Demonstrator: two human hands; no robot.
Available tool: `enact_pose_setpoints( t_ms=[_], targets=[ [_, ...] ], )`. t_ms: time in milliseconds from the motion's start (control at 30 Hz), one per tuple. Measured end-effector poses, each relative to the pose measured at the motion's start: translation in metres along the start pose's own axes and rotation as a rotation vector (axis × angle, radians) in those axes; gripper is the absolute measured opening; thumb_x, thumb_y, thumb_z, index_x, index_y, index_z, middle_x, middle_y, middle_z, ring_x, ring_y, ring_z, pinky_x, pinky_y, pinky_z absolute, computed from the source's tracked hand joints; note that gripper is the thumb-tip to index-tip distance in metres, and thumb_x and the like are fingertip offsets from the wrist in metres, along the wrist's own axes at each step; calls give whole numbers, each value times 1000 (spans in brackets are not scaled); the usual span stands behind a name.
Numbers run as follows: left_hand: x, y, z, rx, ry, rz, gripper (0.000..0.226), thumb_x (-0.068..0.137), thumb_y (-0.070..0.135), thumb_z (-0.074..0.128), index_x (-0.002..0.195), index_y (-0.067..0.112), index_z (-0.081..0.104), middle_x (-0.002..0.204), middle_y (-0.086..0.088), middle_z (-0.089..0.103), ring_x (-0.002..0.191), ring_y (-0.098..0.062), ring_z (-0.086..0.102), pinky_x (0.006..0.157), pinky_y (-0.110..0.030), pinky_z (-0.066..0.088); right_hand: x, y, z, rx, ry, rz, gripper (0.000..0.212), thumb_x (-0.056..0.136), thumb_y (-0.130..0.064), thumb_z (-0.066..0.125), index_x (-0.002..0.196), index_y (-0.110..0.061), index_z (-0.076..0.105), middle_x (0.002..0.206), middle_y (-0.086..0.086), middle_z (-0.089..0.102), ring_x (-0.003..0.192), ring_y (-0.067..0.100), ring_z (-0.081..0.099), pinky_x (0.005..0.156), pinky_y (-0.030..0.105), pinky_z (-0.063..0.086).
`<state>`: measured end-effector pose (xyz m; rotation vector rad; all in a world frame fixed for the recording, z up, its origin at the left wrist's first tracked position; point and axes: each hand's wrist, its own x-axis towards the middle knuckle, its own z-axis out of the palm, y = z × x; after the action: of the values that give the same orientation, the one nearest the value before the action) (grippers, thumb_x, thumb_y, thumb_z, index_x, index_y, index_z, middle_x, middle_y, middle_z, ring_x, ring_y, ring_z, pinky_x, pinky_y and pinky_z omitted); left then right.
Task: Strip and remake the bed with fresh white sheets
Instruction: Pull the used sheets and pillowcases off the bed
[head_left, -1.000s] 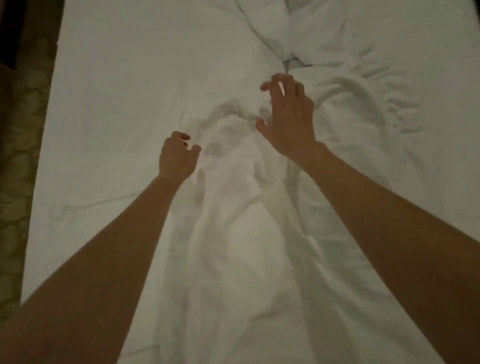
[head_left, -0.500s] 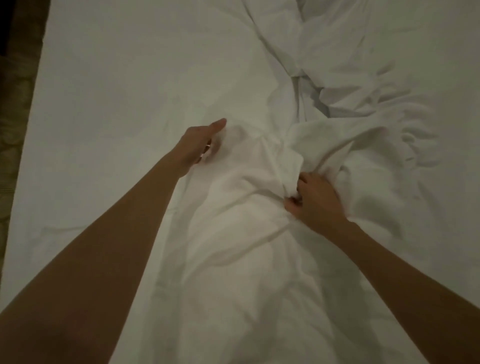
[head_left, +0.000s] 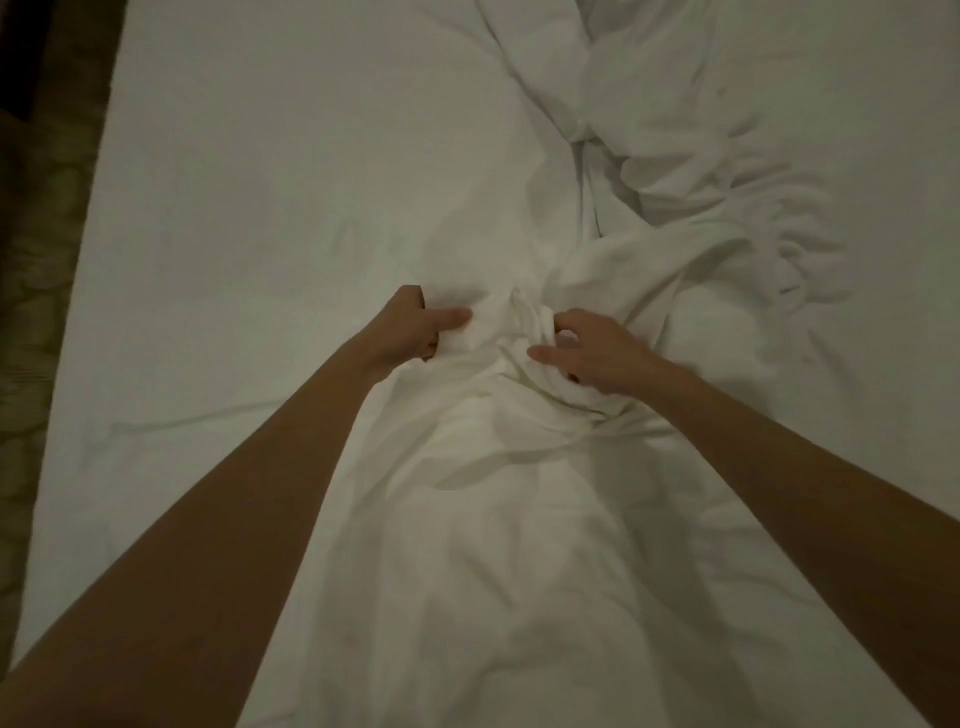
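Bunching up along the middle of the bed, the loose white sheet (head_left: 519, 467) runs as a long rumpled ridge from six o'clock, near the person, up past the hands toward one o'clock, where it twists into a heap of folds (head_left: 649, 130). Its long axis lies roughly six to twelve, leaning right at the far end. Beneath it a flatter white layer (head_left: 285, 182) covers the mattress, smooth on the nine o'clock side and creased into fine gathers at three o'clock.

Both hands meet on the ridge near the centre. The left hand (head_left: 410, 327) pinches a fold from the nine o'clock side, thumb laid across the top of the cloth and fingers curled under it. The right hand (head_left: 592, 353) grips the bunched fabric from the three o'clock side, fingers dug into the folds and thumb pointing toward the left hand. They sit close together with only a knot of cloth between them, about equally far out from the body.

The bulk still to be gathered lies beyond the hands at twelve to one o'clock, so the next reach probably favours the right hand, which is nearer that heap.

Outside the bed, a patterned dark carpet (head_left: 36, 312) shows along the nine o'clock edge.
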<state>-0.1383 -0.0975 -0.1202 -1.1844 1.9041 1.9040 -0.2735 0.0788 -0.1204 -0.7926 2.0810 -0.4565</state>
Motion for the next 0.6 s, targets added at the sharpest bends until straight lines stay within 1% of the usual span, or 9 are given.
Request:
enact_pose_setpoints(
  t_ms=[67,100,200,267,333,400,467,533,600],
  targets=[
    [-4,-1,-5,-2,110,59,38,92,23,63,108,-12,62,90,-19,57,79,-28,53,68,-40,42,12,-7,1,-52,164,-21,33,93,-31,61,114,-7,65,119,11,64,108,26,57,88,28,37],
    [-2,-1,-10,9,181,94,45,90,31,65,105,-11,64,89,-19,62,78,-29,58,70,-41,46,16,-14,-2,-19,266,-47,29,92,-29,62,110,-7,68,115,9,66,107,25,59,86,26,36],
    [19,-3,-39,37,399,156,71,68,62,66,106,1,68,100,-15,71,92,-30,68,84,-49,56,36,-36,-19,175,476,-141,18,90,-25,65,99,-11,72,86,-2,70,75,12,59,72,20,36],
    [39,1,-61,54,488,181,78,63,63,62,114,4,66,108,-12,69,102,-28,66,89,-47,53,55,-55,-33,248,546,-214,17,90,-24,65,96,-10,70,79,-6,62,71,8,55,71,21,38],
    [40,30,-75,40,575,167,66,73,52,64,117,3,64,113,-12,67,106,-27,64,90,-41,53,80,-72,-48,333,635,-287,11,91,-21,61,92,-10,62,83,-1,59,78,11,55,72,21,39],
    [54,45,-91,0,683,127,43,87,34,64,113,0,64,110,-9,66,104,-23,62,81,-29,50,106,-85,-62,372,709,-308,6,92,-18,56,91,-15,51,81,1,56,72,10,50,70,22,35],
    [76,49,-111,1,778,79,21,91,27,61,91,6,64,95,-6,64,92,-19,59,65,-22,41,129,-94,-70,336,748,-289,7,94,-18,52,92,-18,45,72,-5,53,66,10,46,67,23,32],
    [95,45,-126,13,822,40,28,91,26,61,67,17,50,75,0,57,82,-17,54,50,-21,35,151,-97,-69,292,732,-274,2,95,-17,49,95,-18,46,66,-8,48,67,15,45,65,25,29],
    [108,39,-134,33,817,-6,36,91,25,61,60,18,44,68,1,52,76,-16,51,41,-13,31,169,-97,-63,221,697,-228,10,97,-17,46,102,-11,51,75,-2,52,75,18,46,67,29,32]
  ],
)
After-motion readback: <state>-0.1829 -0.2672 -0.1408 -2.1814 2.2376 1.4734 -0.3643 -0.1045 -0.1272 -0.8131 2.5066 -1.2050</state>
